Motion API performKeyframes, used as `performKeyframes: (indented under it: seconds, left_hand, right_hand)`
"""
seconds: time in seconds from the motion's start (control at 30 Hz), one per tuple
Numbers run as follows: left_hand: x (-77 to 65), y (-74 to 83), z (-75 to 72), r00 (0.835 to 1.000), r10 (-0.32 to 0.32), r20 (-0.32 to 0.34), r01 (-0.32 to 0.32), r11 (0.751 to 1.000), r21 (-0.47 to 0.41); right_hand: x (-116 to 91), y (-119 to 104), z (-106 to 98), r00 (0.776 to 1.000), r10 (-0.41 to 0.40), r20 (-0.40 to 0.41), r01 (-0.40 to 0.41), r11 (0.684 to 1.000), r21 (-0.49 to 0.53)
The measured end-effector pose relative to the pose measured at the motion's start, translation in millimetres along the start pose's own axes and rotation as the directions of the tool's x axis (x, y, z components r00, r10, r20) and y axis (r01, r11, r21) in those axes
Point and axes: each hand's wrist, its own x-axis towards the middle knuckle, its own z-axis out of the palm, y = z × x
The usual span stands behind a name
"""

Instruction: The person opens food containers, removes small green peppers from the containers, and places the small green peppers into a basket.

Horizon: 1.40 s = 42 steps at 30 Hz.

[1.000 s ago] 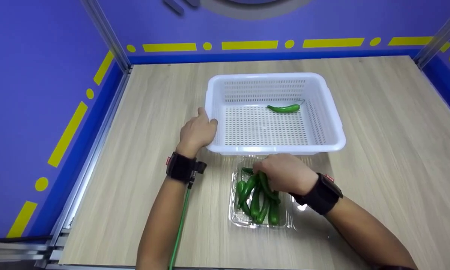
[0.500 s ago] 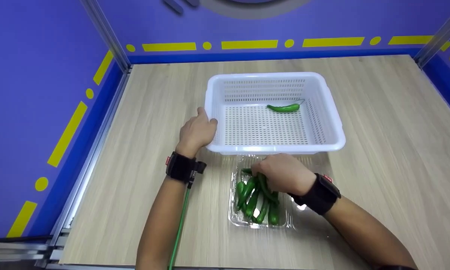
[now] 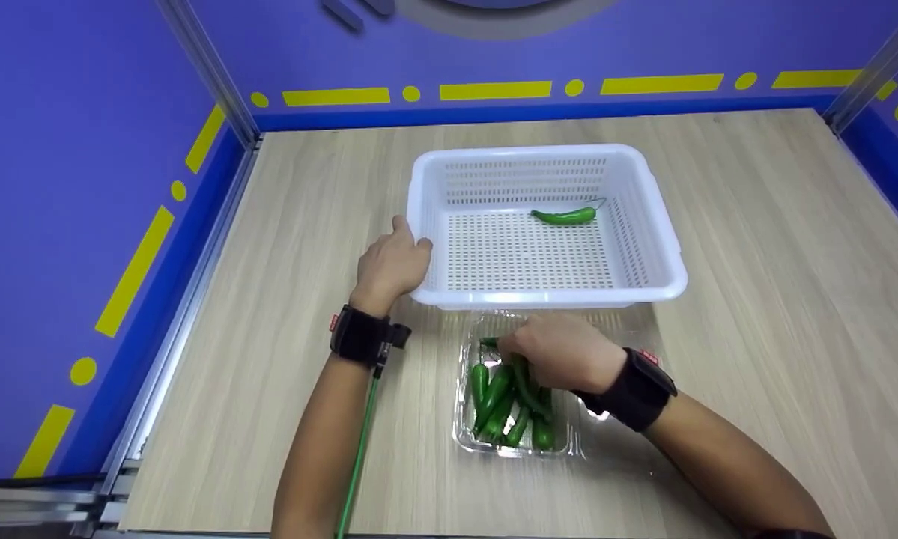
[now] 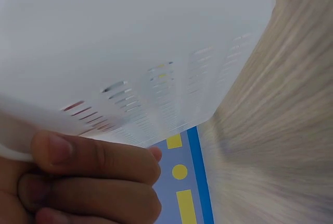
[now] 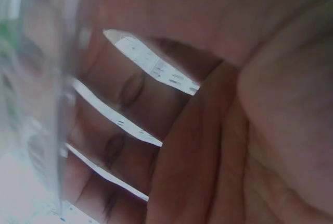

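My left hand [image 3: 392, 262] holds the left rim of a white plastic basket [image 3: 550, 298], thumb over the top. Its curled fingers [image 4: 104, 164] show below the rim in the left wrist view. Inside the basket, toward the back right, lies one green chili pepper [image 3: 568, 217]. In front stands a clear plastic box [image 3: 459, 430] with several green peppers [image 3: 496, 393] in it. My right hand [image 3: 568, 353] reaches into that box from the right, fingers bent down and pinching a long green pepper [image 3: 525, 388] near its upper end. Its fingertips are hidden in the head view.
The box's clear lid [image 3: 621, 442] lies spread to its right, under the right forearm. A green cable [image 3: 360, 457] runs along the left forearm. Blue walls [image 3: 82, 187] bound the wooden table [image 3: 306, 195] at the back and sides.
My right hand has shifted slightly left within the box, and the peppers under it have slid a little toward the lower left. The left hand and the basket stay in place.
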Motion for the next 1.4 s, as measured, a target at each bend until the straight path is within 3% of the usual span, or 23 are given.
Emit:
performKeyframes:
  seconds: [0.47, 0.73, 1.4]
  left_hand:
    - [-0.5, 0.4, -0.1, 1.000, 0.009, 0.000, -0.009, 1.000, 0.004]
    - [-0.8, 0.6, -0.6, 1.000, 0.010, -0.003, -0.010, 1.000, -0.004]
    - [0.0, 0.5, 1.5, 1.000, -0.003, -0.006, 0.003, 1.000, -0.024]
  right_hand:
    - [-3.6, -1.5, -8.9, 1.000, -0.008, 0.008, 0.008, 1.000, 0.009]
    - [-6.0, -1.9, -14.8, 0.998, -0.057, -0.028, 0.058, 0.998, 0.027]
    - [-17.7, -4.2, -35.3, 0.995, -0.063, -0.071, 0.066, 0.997, 0.035]
